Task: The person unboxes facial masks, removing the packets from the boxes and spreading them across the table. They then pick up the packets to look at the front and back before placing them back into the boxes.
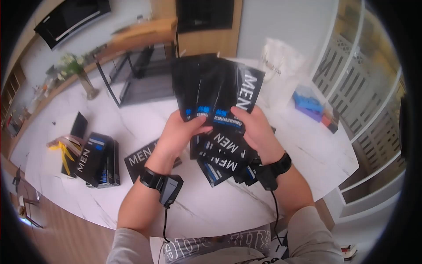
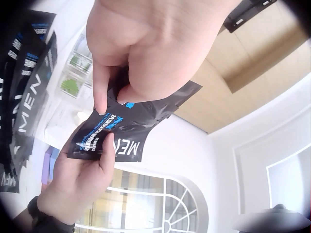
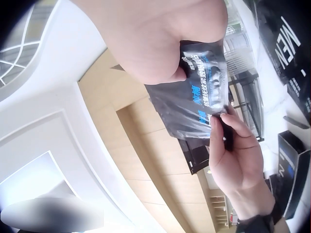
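Observation:
Several black foil packets [image 1: 222, 88], printed with white MEN and blue lettering, are fanned out above the table. My left hand [image 1: 176, 134] pinches their lower left part, thumb on the front. On the lower right, my right hand [image 1: 258, 132] pinches the fan with its thumb also in front. The right wrist view shows a shiny packet [image 3: 206, 92] stretched between both hands. Below the hands lies a loose pile of similar packets [image 1: 226, 152], partly covered by the held ones. A flat black MEN piece [image 1: 141, 157] lies beside my left wrist.
Black MEN boxes [image 1: 94, 160] stand at the left, near a yellow ribbon [image 1: 69, 154]. A white bag [image 1: 283, 61] and blue and purple boxes [image 1: 310, 105] sit at the right. A flower vase [image 1: 88, 86] stands back left on the marble-patterned table [image 1: 176, 211].

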### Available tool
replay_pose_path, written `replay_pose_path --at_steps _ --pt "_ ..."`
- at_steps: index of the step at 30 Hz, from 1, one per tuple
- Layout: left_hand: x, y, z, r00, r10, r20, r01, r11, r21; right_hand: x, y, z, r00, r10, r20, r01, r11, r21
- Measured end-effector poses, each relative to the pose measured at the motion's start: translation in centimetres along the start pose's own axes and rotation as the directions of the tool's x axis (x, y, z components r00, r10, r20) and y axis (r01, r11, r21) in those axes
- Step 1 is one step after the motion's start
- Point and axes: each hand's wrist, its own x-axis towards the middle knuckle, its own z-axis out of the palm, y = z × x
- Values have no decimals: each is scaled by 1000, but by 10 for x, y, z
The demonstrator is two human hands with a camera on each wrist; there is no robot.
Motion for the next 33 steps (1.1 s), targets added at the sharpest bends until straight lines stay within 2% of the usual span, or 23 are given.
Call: replay_pose_path --at_steps 5,7,10,15,19,23,26,29,30,31,32,33 --pt "-8 29 19 991 125 -54 -121 991 63 -5 -24 7 995 -102 21 102 994 -28" --pt "-9 30 20 988 144 -63 -138 986 93 -10 -30 6 991 -136 7 136 984 -114" --pt "-11 32 20 979 203 -13 -200 973 114 -16 -33 10 979 -201 -35 191 964 -187" --pt "-16 30 21 987 158 -3 -154 967 201 -20 -24 1 986 -165 -26 157 971 -178" --pt "-13 22 17 992 121 32 -125 969 214 -20 -21 10 990 -143 5 143 985 -95" --pt "-12 20 16 996 59 63 -70 979 193 -20 -17 6 986 -166 -10 164 981 -107" --pt "-11 17 24 968 249 -20 -244 959 144 -17 -14 4 967 -237 -90 217 959 -183" --pt "-15 21 29 975 219 -43 -213 970 117 -21 -17 11 954 -280 -107 258 948 -184" --pt "-17 17 31 911 393 -127 -339 887 313 -21 -14 10 947 -298 -124 265 937 -227" --pt "-18 13 36 807 566 -169 -421 752 508 -19 -10 8 938 -320 -135 276 922 -271" --pt "-20 12 41 673 721 -163 -451 575 683 -18 -9 9 927 -345 -148 286 905 -314" --pt "-29 15 44 606 793 -58 -355 334 873 -20 -11 10 917 -361 -170 270 875 -402"
